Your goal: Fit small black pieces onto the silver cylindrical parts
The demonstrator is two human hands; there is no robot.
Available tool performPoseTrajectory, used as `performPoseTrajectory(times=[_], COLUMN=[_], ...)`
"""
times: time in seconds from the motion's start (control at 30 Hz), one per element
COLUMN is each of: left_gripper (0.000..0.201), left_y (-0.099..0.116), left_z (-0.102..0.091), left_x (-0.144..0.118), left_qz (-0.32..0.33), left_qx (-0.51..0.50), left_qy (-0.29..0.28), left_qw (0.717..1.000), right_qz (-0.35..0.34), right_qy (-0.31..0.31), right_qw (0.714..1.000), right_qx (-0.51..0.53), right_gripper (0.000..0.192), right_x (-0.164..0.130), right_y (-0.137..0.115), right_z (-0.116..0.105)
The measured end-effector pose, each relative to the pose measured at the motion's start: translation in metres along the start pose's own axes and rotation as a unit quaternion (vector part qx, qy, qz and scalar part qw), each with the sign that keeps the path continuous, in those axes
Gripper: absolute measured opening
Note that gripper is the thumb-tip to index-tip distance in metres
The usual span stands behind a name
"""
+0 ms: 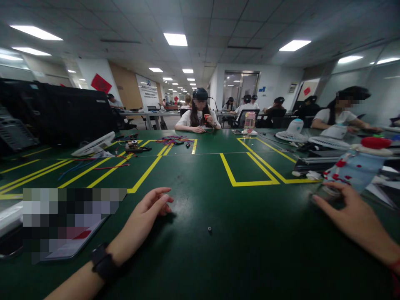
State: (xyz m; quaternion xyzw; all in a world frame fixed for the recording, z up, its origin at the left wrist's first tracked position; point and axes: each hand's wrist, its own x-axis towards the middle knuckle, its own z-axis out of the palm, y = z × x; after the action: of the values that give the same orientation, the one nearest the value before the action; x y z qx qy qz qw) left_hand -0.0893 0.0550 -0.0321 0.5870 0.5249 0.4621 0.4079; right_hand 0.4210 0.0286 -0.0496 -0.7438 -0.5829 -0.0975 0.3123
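My left hand [146, 218] rests on the dark green table [200, 258], fingers loosely curled and apart, holding nothing; a black watch sits on its wrist. A small black ring-shaped part [209, 228] lies on the table between my hands, nearer the left one. My right hand [350, 212] lies flat at the right with its fingers spread over a dark flat object [325, 195], touching it. Just beyond that hand stands a light blue bottle [356, 168] with red dots and a red cap.
A blurred-out flat device [68, 225] lies at my left. Yellow tape rectangles [246, 168] mark the table. Coloured wires [175, 141], white fan parts [93, 146] and small desk fans [293, 131] lie farther off. Other people sit across the table and at the right.
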Motion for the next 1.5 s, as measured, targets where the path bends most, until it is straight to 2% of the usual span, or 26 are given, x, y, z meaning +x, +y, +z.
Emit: performPoseTrajectory(times=[0.07, 0.1, 0.17, 0.2, 0.27, 0.3, 0.33, 0.37, 0.4, 0.43, 0.5, 0.57, 0.6, 0.67, 0.73, 0.8, 0.9, 0.97, 1.0, 1.07, 1.13, 1.2, 1.3, 1.5], left_gripper=[0.036, 0.036, 0.035, 0.035, 0.036, 0.036, 0.036, 0.036, 0.037, 0.037, 0.037, 0.037, 0.037, 0.037, 0.037, 0.037, 0.038, 0.038, 0.038, 0.035, 0.032, 0.030, 0.030, 0.028], left_y=[-0.004, -0.005, -0.006, -0.005, -0.003, -0.003, -0.002, -0.002, -0.002, -0.001, -0.001, 0.000, 0.000, 0.001, 0.000, -0.002, -0.005, -0.005, -0.005, -0.003, 0.000, 0.002, 0.004, 0.006], left_z=[-0.001, 0.000, 0.002, 0.003, 0.005, 0.005, 0.006, 0.006, 0.006, 0.006, 0.006, 0.006, 0.006, 0.005, 0.003, 0.002, 0.002, 0.002, 0.003, 0.004, 0.005, 0.006, 0.007, 0.006], left_x=[0.001, 0.001, 0.001, 0.001, 0.001, 0.001, 0.001, 0.001, 0.001, 0.001, 0.000, -0.001, -0.001, -0.002, -0.002, -0.001, 0.000, 0.000, 0.000, 0.000, -0.001, -0.001, -0.002, -0.003], left_qz=[-0.013, -0.017, -0.022, -0.024, -0.028, -0.030, -0.031, -0.031, -0.032, -0.031, -0.029, -0.027, -0.026, -0.025, -0.025, -0.025, -0.024, -0.025, -0.025, -0.023, -0.019, -0.013, -0.005, 0.002], left_qx=[-0.023, -0.030, -0.034, -0.034, -0.035, -0.036, -0.036, -0.037, -0.037, -0.038, -0.041, -0.044, -0.045, -0.046, -0.049, -0.051, -0.046, -0.034, -0.025, -0.003, 0.022, 0.043, 0.067, 0.102], left_qy=[0.010, 0.012, 0.015, 0.017, 0.022, 0.025, 0.026, 0.028, 0.030, 0.032, 0.034, 0.034, 0.033, 0.032, 0.030, 0.030, 0.029, 0.022, 0.018, 0.009, 0.002, -0.002, -0.009, -0.025], left_qw=[1.000, 0.999, 0.999, 0.999, 0.999, 0.999, 0.999, 0.998, 0.998, 0.998, 0.998, 0.998, 0.998, 0.998, 0.998, 0.998, 0.998, 0.999, 0.999, 1.000, 1.000, 0.999, 0.998, 0.994], right_qz=[0.030, 0.035, 0.014, -0.014, -0.101, -0.154, -0.207, -0.253, -0.289, -0.310, -0.326, -0.335, -0.342, -0.350, -0.339, -0.306, -0.273, -0.243, -0.211, -0.114, -0.013, 0.049, 0.068, 0.112], right_qy=[-0.036, -0.049, -0.030, 0.004, 0.084, 0.101, 0.088, 0.047, -0.023, -0.100, -0.217, -0.276, -0.289, -0.298, -0.293, -0.250, -0.073, 0.040, 0.067, 0.049, -0.025, -0.102, -0.136, -0.118], right_qw=[0.998, 0.997, 0.994, 0.991, 0.976, 0.971, 0.968, 0.965, 0.957, 0.944, 0.911, 0.882, 0.871, 0.861, 0.865, 0.895, 0.955, 0.969, 0.973, 0.984, 0.986, 0.982, 0.980, 0.977], right_qx=[-0.032, -0.047, -0.102, -0.136, -0.171, -0.153, -0.113, -0.060, -0.004, 0.048, 0.132, 0.184, 0.200, 0.218, 0.226, 0.209, 0.085, -0.013, -0.059, -0.129, -0.167, -0.154, -0.131, -0.138], right_gripper=[0.056, 0.056, 0.062, 0.067, 0.075, 0.073, 0.067, 0.060, 0.053, 0.050, 0.052, 0.048, 0.039, 0.021, 0.020, 0.024, 0.027, 0.030, 0.033, 0.039, 0.042, 0.041, 0.041, 0.045], right_x=[0.006, 0.008, 0.008, 0.007, 0.001, -0.004, -0.011, -0.019, -0.028, -0.037, -0.054, -0.065, -0.067, -0.066, -0.056, -0.039, -0.008, 0.012, 0.020, 0.033, 0.041, 0.046, 0.050, 0.059], right_y=[0.037, 0.047, 0.048, 0.038, 0.003, -0.021, -0.048, -0.075, -0.103, -0.130, -0.179, -0.214, -0.226, -0.236, -0.228, -0.203, -0.145, -0.100, -0.077, -0.036, -0.001, 0.023, 0.040, 0.054], right_z=[-0.008, -0.011, -0.013, -0.013, -0.009, -0.005, 0.000, 0.006, 0.012, 0.018, 0.028, 0.037, 0.040, 0.044, 0.041, 0.032, 0.005, -0.016, -0.026, -0.042, -0.050, -0.050, -0.045, -0.045])
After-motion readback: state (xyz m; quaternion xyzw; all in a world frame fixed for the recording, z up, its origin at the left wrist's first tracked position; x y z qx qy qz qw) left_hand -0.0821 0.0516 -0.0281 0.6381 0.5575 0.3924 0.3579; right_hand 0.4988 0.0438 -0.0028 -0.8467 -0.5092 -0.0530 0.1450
